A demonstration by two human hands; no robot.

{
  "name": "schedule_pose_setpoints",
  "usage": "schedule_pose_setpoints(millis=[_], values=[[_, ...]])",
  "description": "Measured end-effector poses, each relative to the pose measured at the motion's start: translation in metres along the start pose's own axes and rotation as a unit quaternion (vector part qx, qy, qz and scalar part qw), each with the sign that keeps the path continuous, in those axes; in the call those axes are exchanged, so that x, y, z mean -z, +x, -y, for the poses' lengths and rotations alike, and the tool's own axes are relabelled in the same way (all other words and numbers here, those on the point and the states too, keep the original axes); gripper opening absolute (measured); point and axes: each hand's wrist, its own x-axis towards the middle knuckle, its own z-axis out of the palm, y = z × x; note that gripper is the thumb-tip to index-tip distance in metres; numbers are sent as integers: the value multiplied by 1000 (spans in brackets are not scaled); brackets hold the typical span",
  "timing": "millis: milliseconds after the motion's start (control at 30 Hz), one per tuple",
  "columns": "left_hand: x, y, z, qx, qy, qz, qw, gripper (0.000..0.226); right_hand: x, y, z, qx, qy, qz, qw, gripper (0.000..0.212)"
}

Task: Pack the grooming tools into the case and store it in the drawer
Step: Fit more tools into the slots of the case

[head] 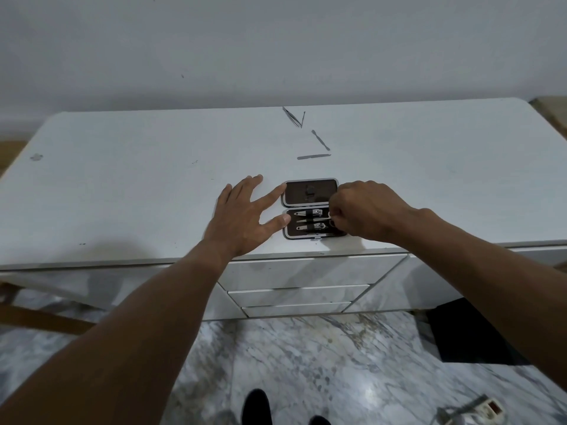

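Head cam, looking down at a white surface (122, 185) with drawers (306, 273) under the front edge. The case (310, 210) lies flat and open right near that edge, lid half away from the person, tool half nearer with three metal tools (306, 220) strapped in. The left hand (245, 216) is spread out flat, fingers apart, index fingertip and thumb tip touching the case's left side. The right hand (365, 210) is bunched over the case's right end, grip pinched together on something small, maybe a tool end, hard to tell from here. Further back on the surface sit the loose bits: tweezers (294, 117), a thin pusher (320, 139) and a flat file (313, 156), well apart from the case.
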Motion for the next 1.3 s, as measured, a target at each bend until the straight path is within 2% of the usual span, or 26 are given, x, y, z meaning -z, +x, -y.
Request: schedule_pose_setpoints(millis=[733, 1300], values=[[0, 0, 0, 0, -2, -5, 1000, 70, -6, 7, 6, 12, 33, 11, 999, 13], [1, -1, -1, -2, -2, 12, 1000, 67, -5, 4, 6, -17, 51, 19, 998, 19]])
